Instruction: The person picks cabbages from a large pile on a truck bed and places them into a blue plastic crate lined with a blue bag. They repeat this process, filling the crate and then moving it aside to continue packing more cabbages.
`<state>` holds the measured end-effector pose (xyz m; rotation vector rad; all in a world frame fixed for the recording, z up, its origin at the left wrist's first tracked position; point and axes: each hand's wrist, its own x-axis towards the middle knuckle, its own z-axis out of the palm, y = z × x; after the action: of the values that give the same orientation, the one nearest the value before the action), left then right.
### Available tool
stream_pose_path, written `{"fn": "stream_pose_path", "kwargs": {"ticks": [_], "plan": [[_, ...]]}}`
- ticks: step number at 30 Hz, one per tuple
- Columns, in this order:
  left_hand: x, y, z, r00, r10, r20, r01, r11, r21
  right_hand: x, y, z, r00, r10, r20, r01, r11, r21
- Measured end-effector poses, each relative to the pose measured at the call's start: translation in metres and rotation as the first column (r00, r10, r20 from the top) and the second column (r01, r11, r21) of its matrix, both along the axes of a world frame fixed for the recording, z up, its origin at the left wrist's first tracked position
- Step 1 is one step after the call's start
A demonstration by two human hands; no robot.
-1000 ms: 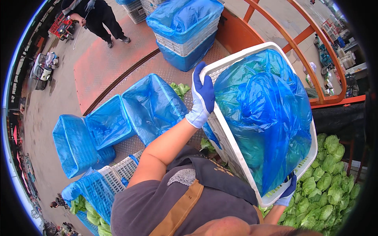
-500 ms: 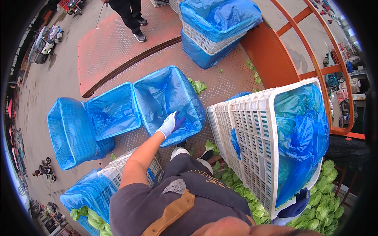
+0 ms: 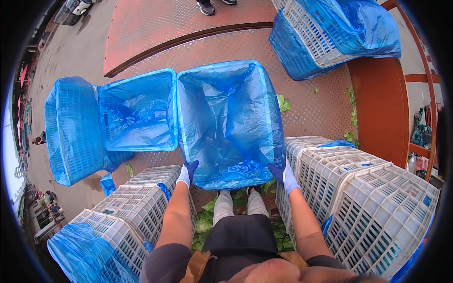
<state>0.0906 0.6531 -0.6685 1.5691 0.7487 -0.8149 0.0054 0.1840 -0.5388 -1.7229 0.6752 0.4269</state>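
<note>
In front of me stands an open crate lined with a blue plastic bag, the film folded over its rim. My left hand, in a white and dark blue glove, is closed on the crate's near left side. On the near right side my right hand, gloved alike, grips the same crate, its fingers partly hidden by the film. Inside, only crumpled blue film shows. A second lined crate touches it on the left, and another lined crate lies beyond that, its mouth turned away.
White crates stand in a row at my right, with more white crates at my left. Loose lettuce leaves lie around my feet. Stacked lined crates stand far right beside an orange metal panel. A person's shoes show at the far edge.
My left hand has moved from inside the lined crate to its near left side. My right hand has left the white crate at the right and now holds the lined crate.
</note>
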Motion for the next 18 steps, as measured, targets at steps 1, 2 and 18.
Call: {"fn": "stream_pose_path", "kwargs": {"ticks": [1, 2, 18], "plan": [[0.003, -0.011, 0.003, 0.99, 0.093, 0.108, -0.095, 0.995, 0.011, 0.017, 0.0, -0.054, 1.0, -0.024, -0.013, 0.023, 0.993, -0.116], [0.004, -0.002, -0.001, 0.993, 0.074, 0.095, -0.076, 0.997, 0.019, 0.025, 0.002, -0.096, 0.998, -0.047, -0.031, 0.039, 0.973, -0.229], [0.102, -0.132, 0.306, 0.705, -0.676, 0.214, 0.397, 0.627, 0.671, 0.002, -0.053, 0.029, 0.858, -0.418, -0.298, 0.492, 0.834, 0.249]]}}
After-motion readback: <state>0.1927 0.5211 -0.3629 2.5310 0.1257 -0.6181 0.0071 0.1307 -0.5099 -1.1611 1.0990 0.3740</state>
